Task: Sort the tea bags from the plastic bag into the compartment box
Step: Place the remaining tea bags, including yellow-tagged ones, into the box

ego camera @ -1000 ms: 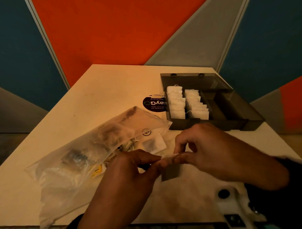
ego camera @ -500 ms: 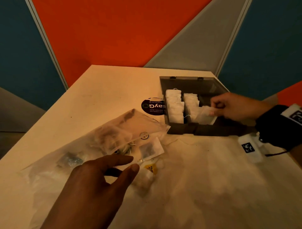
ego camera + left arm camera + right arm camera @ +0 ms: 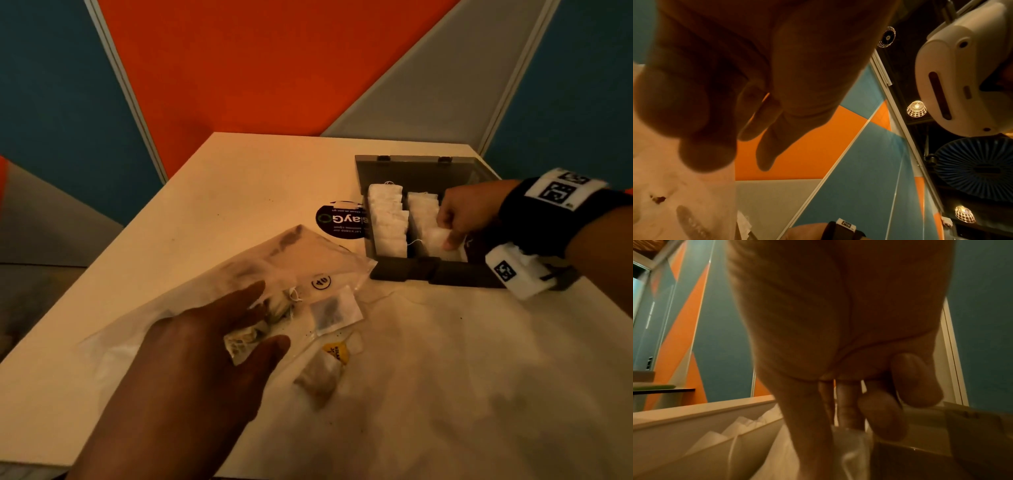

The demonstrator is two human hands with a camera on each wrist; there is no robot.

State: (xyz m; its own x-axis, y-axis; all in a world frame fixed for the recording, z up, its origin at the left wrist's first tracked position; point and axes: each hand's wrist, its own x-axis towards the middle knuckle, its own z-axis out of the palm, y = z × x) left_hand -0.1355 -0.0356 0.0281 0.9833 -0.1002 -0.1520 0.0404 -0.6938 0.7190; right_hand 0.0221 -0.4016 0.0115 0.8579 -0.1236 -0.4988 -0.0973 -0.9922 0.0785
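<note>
The dark grey compartment box (image 3: 428, 272) stands open at the back right of the table, with two rows of white tea bags (image 3: 388, 222) in its left compartments. My right hand (image 3: 448, 236) reaches in from the right and pinches a white tea bag (image 3: 435, 240) at the front of the second row; in the right wrist view its fingers (image 3: 846, 402) point down onto that tea bag (image 3: 851, 451). My left hand (image 3: 270, 315) hovers with fingers spread above the clear plastic bag (image 3: 212, 284), which holds more tea bags (image 3: 243, 339).
Two loose tea bags lie on the table by the bag's mouth: a flat one (image 3: 334, 310) and a crumpled one (image 3: 318, 375) with a yellow tag (image 3: 336, 353). A black round sticker (image 3: 340, 219) sits left of the box. The box lid (image 3: 421, 169) lies open behind.
My right hand carried the tea bag from the table's front to the box and lowered it into the second row. My left hand let go and moved over the plastic bag.
</note>
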